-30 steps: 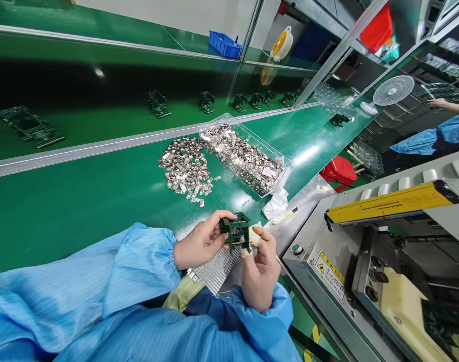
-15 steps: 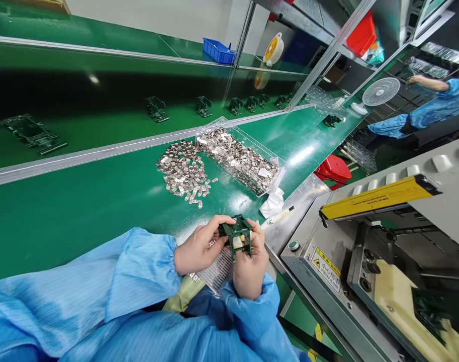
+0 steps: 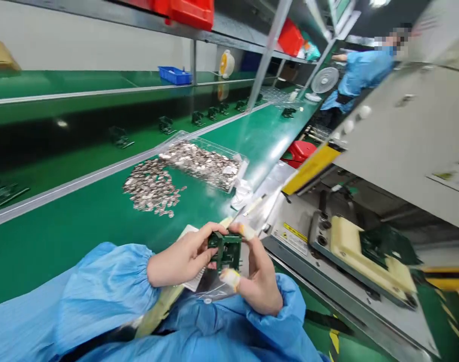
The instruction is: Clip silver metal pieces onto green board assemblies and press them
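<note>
In front of my body I hold a dark green plastic frame part (image 3: 229,250) with open sides. My left hand (image 3: 186,256) grips its left side, thumb in front and fingers over the top edge. At its right side, my right hand (image 3: 259,274) has yellowish-white covers on the thumb and index finger. That thumb is at the part's lower edge and the index finger at its upper corner; the other fingers are partly hidden. Beneath the hands lie a clear plastic bag (image 3: 217,291) and a white ridged tray (image 3: 193,284), both partly covered.
A pile of small metal pieces (image 3: 150,188) lies beside a clear box (image 3: 235,183) full of them. Several green parts stand along the belt. To the right is a machine with a cream fixture (image 3: 350,251) and a yellow bar (image 3: 312,168). A person in blue (image 3: 368,68) stands beyond.
The view has swung right, showing more of the machine. The green frame part is turned in my hands, and my right thumb and index finger are spread wider around it.
</note>
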Action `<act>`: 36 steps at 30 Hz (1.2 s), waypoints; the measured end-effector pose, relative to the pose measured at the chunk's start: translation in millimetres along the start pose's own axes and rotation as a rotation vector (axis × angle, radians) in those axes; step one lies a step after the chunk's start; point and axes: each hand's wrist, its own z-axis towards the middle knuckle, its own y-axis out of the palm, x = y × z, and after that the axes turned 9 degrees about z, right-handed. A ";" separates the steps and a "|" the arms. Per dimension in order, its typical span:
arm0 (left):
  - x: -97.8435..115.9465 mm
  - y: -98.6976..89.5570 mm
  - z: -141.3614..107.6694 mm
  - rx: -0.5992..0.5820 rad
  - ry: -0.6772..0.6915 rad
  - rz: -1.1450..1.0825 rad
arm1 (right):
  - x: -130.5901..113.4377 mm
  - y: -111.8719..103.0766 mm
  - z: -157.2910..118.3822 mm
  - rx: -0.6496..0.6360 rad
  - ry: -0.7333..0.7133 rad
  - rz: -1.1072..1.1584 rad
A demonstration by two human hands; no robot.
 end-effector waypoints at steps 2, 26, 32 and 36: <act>21.3 -3.0 25.1 -0.283 0.129 0.038 | -14.1 -21.1 -16.4 0.073 -0.040 0.035; 65.1 25.4 142.6 -0.346 -0.007 0.041 | -98.2 -248.2 -30.1 0.539 -0.038 -0.562; -3.5 25.1 102.8 -0.474 -0.129 0.030 | -95.0 -243.7 -46.2 0.591 -0.063 -0.925; -21.5 45.8 117.8 -0.513 -0.015 0.008 | -82.2 -243.5 -124.4 1.192 0.047 -1.138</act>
